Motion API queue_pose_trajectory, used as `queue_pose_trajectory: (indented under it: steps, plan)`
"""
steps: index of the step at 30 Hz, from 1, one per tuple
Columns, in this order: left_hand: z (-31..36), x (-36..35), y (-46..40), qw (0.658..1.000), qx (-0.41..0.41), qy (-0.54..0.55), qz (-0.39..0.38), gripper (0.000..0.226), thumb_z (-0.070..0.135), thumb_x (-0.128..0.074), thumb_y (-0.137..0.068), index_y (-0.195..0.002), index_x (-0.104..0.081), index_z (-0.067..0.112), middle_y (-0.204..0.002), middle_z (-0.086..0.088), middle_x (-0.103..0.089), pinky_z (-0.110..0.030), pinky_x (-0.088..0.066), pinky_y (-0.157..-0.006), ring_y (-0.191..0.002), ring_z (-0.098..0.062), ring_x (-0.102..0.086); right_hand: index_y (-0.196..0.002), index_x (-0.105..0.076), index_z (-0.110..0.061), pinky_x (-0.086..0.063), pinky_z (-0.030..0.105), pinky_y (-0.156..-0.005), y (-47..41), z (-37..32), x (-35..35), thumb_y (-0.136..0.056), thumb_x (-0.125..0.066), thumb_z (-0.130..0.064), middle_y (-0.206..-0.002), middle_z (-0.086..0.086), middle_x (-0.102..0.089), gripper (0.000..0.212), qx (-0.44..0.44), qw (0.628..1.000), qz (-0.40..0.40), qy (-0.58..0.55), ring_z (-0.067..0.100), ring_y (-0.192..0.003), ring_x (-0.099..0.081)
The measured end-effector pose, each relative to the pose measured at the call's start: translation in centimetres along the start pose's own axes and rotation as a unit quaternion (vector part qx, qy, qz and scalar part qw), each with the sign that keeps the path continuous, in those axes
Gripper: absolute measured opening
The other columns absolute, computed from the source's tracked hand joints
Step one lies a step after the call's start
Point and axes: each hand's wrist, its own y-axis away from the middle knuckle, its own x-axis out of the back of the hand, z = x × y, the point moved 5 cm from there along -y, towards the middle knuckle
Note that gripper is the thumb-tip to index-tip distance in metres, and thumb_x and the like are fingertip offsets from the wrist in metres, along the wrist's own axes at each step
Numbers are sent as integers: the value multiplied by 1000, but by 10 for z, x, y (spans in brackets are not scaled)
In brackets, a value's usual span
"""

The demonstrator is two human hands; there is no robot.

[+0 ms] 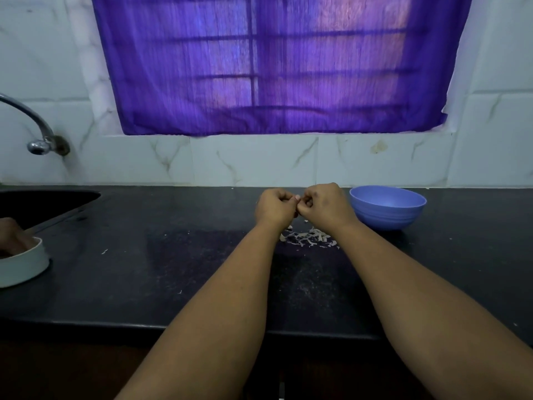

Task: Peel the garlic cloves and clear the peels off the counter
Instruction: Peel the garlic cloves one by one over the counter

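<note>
Roughly midway, by the look of it: a person stands at a dark counter under a purple-curtained window; at far left a tap curves over a sink, and below it a pale round container sits on the counter with another hand partly in view at its rim; a few stray flecks of peel lie on the bare counter between there and the middle; at centre the left hand and right hand meet, knuckles up, fingers curled and fingertips pinched together over something small, probably a garlic clove, though it is too hidden to be sure; just beneath the wrists lies a loose heap of pale peels, so some peeling looks done and none of the clearing; to the right, near the right hand, stands a blue bowl, its contents not visible from this angle.
</note>
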Motion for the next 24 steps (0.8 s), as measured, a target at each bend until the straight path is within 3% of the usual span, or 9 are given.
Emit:
queue_pose_trajectory:
  steps: [5, 7, 10, 12, 15, 19, 24]
  plan:
    - [-4, -1, 1, 1000, 14, 1, -2, 20, 23, -65, -90, -69, -64, 21, -70, -4, -71, -40, -59, -64, -73, -22, -71, -67, -64, -8, -45, 30, -56, 2, -2, -1, -86, -59, -25, -63, 8, -65, 26, -10, 1000, -13, -7, 22, -60, -57]
    - [-4, 1, 0, 1000, 21, 8, 7, 20, 19, -63, -91, -71, -62, 20, -75, -5, -72, -36, -58, -65, -70, -20, -69, -76, -67, -7, -45, 26, -56, 2, 2, -6, -90, -57, -21, -69, 7, -67, 23, -45, 996, -39, -70, 19, -64, -60]
    - [-5, 2, -1, 997, 34, 61, 10, 14, 11, -62, -90, -77, -61, 15, -79, -4, -71, -33, -55, -68, -61, -15, -63, -91, -69, -6, -50, 19, -62, 3, 15, -14, -95, -56, -17, -77, 2, -69, 17, -136, 951, -67, -269, 13, -70, -64]
    - [-3, 0, 0, 996, 37, 84, -5, 8, 7, -63, -89, -82, -61, 11, -78, -3, -69, -27, -53, -62, -57, -11, -62, -95, -68, -5, -51, 17, -61, 3, 22, -14, -93, -62, -16, -77, 3, -69, 13, -173, 917, -60, -354, 9, -69, -64]
    - [1, -3, 2, 994, 27, 100, -26, 1, 7, -64, -89, -90, -63, 7, -77, -5, -68, -21, -50, -54, -55, -6, -63, -92, -69, -5, -51, 19, -62, 5, 28, -14, -85, -71, -14, -77, 6, -70, 11, -208, 885, -59, -411, 9, -69, -64]
    - [8, -3, 7, 989, 18, 140, -42, 5, 1, -63, -88, -85, -62, 6, -72, -5, -66, -13, -46, -48, -51, -3, -63, -89, -70, -7, -49, 19, -62, 6, 29, -11, -81, -75, -11, -78, 4, -72, 10, -234, 855, -56, -459, 10, -72, -67]
    - [11, -4, 8, 980, 27, 191, -50, 13, -1, -60, -88, -78, -64, 8, -72, -7, -65, -15, -46, -50, -59, -10, -63, -85, -66, -12, -47, 17, -62, 8, 25, -9, -86, -70, -9, -79, 0, -71, 5, -239, 819, -58, -519, 8, -74, -67]
